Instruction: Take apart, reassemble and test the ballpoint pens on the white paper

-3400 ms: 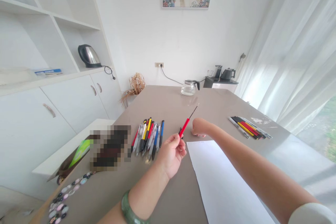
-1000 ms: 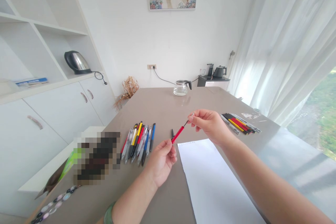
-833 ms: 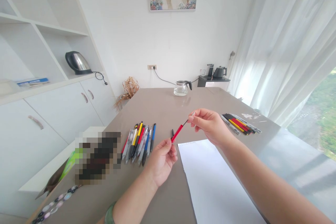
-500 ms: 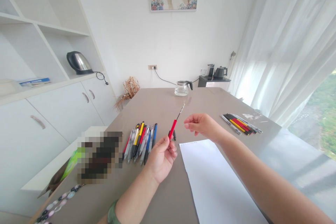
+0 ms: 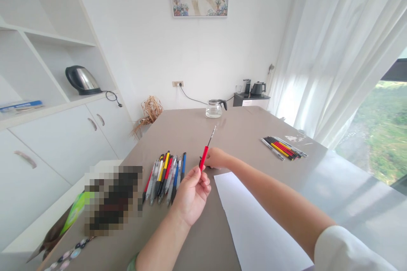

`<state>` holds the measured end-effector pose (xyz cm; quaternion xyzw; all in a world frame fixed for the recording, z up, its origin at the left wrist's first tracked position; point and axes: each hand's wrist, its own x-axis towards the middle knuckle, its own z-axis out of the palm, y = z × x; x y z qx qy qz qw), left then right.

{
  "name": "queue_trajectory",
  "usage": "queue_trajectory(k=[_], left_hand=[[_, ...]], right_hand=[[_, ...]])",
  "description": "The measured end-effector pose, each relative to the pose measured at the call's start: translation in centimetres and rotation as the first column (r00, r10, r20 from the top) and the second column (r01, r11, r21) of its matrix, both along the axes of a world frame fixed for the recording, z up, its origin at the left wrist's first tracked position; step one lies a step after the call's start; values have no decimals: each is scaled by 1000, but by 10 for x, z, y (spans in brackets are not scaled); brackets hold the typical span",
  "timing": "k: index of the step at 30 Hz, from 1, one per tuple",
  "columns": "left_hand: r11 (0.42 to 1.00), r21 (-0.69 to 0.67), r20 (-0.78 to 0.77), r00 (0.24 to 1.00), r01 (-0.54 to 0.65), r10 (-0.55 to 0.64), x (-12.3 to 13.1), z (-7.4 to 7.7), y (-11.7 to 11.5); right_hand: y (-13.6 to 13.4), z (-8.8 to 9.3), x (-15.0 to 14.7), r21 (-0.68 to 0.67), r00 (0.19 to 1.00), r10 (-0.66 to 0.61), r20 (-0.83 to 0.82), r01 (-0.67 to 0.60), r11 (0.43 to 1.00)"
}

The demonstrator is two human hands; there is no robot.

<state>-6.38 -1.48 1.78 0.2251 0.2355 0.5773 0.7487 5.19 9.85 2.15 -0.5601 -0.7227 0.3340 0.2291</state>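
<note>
My left hand is closed around a red pen barrel, held tilted upright over the table. A thin, dark refill with a clear end sticks out of its top. Behind the barrel, my right hand is down at the tabletop, fingers curled at a small black pen part. The barrel partly hides those fingertips and the part. Left of my left hand lies a row of pens in red, yellow, blue, black and clear. Below my right forearm is a white sheet of paper.
Pens and refills lie in a group at the right, near white scraps. A glass pot stands at the table's far end. A blurred dark object and a bead string are at the left edge.
My right hand has moved left and down, from above the paper to the black part behind the red barrel. My left hand still holds the barrel. The view has shifted slightly right.
</note>
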Motion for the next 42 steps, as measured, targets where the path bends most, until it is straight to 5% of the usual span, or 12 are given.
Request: queue_trajectory(k=[6,10,13,19,30,39,42], left_hand=[[1000,-7,-82,996,25,-26,5,-2,-3],[998,-52,-167,984,46,-54,8,-4,-5],[997,-64,-227,972,45,-58,10,-4,-5],[996,-40,-322,943,76,-85,14,-6,-6],[991,-23,-384,915,128,-127,16,-9,-8],[989,-18,-398,906,148,-143,16,-11,-8],[989,-18,-390,910,144,-140,16,-12,-8]], right_hand=[[-37,18,49,94,904,-170,-392,223,970],[-68,26,85,29,581,-201,-788,362,932],[-83,22,99,7,447,-200,-872,421,907],[-91,17,100,-57,346,-188,-919,356,933],[-94,32,110,-96,286,-169,-943,253,963],[-101,33,103,2,489,-115,-865,233,973],[-100,33,104,-4,472,-115,-874,229,974]])
